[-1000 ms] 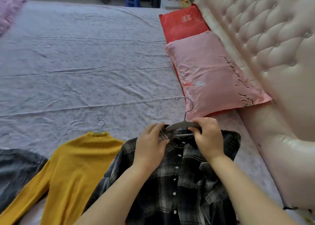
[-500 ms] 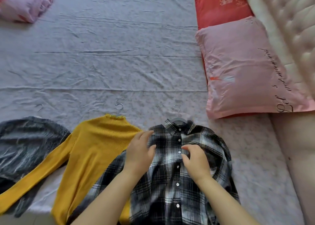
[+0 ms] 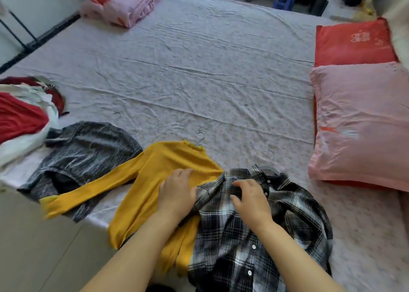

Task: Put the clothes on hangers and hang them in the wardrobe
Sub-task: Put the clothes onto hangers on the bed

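Sweater (image 3: pixel 150 181) lies between cardigan (image 3: pixel 88 145), left, and shirt (image 3: pixel 221 247), right.

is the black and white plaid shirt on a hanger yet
On a hanger: a metal hook sticks out above the collar of the black-and-white plaid button shirt.
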The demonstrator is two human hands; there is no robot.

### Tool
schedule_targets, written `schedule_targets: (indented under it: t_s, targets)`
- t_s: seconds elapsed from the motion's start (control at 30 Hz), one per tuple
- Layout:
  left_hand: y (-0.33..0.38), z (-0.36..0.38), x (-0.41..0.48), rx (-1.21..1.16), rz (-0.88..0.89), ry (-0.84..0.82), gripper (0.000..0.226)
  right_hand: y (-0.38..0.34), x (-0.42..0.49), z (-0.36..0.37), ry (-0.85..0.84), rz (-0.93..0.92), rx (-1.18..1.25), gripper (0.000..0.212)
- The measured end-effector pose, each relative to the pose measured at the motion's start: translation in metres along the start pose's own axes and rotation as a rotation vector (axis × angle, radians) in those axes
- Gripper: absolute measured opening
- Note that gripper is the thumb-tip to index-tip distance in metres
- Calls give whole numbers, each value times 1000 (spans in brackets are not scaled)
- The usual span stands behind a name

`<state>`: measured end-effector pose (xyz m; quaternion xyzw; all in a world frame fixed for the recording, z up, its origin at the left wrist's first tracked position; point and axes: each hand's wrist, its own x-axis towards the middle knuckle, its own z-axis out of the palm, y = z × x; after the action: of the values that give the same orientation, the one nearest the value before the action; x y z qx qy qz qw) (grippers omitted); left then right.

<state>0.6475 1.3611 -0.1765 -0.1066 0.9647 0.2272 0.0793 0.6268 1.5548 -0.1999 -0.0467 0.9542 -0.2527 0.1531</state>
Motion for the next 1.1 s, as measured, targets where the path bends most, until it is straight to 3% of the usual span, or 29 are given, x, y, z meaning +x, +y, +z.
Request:
schedule_targets:
  t_s: [0.23,0.67,0.87,1.1]
  targets:
    - [-117,-53,-38,61,-111,74,49,-109,-11,49,-54,-171,-100,37]
    - [-416,-177,-162,79,-439,202,45,-402,-60,220,-246,-490,-238,42]
    - [-495,-209,-199,34,-584,253,48,-500,-70,266,-279,-656,-318,45]
    - [-582,-246,-203,26,-630,290,49,-591,-56,327,-334,-712,-341,43]
